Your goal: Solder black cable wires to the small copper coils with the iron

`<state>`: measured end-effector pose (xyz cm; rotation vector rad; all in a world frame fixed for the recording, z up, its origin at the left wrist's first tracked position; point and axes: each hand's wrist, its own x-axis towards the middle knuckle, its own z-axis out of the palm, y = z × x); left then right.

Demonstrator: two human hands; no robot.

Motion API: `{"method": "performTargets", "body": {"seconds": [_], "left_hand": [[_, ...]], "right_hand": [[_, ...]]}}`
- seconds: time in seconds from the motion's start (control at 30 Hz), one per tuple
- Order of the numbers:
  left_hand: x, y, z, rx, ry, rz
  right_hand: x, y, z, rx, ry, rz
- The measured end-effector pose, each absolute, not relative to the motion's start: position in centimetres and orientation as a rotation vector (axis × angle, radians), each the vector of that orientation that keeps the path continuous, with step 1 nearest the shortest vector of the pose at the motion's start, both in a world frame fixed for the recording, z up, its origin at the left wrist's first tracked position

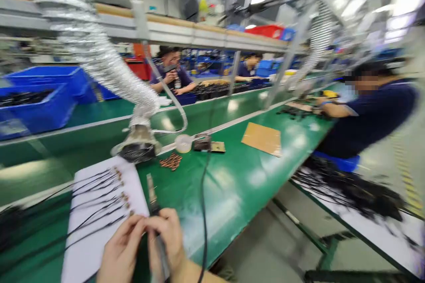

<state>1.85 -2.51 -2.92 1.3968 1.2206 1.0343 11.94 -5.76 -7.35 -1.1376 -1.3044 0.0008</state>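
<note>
My left hand (121,250) and my right hand (172,239) meet fingertip to fingertip at the right edge of a white board (81,225). The left fingers are pinched on something too small or hidden to make out. A soldering iron (152,190) with a dark handle and metal front end runs through my right hand, pointing away from me. Across the board lie several black cables (93,205), their ends carrying small copper-coloured parts (125,199). A pile of similar copper-coloured pieces (170,162) sits on the green bench beyond the iron.
A foil duct (109,68) with a hood (139,143) hangs over the board's far edge. Behind are a pale spool (183,143), a dark box (202,143) and cardboard (261,139). A black cord (203,203) crosses the bench. Co-workers sit opposite and at right.
</note>
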Motion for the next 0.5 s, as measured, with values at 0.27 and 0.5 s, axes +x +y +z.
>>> {"method": "performTargets", "body": {"seconds": [0.27,0.5], "left_hand": [[2.6,-2.6,-1.6,1.434,1.068,0.963],[2.2,-3.1,-1.6,1.617,1.067,0.866]], "right_hand": [[15.7,-5.3,-4.5,-1.13,-1.376,0.082],[16.3,-5.2,-4.2,-1.113,-1.477,0.241]]}}
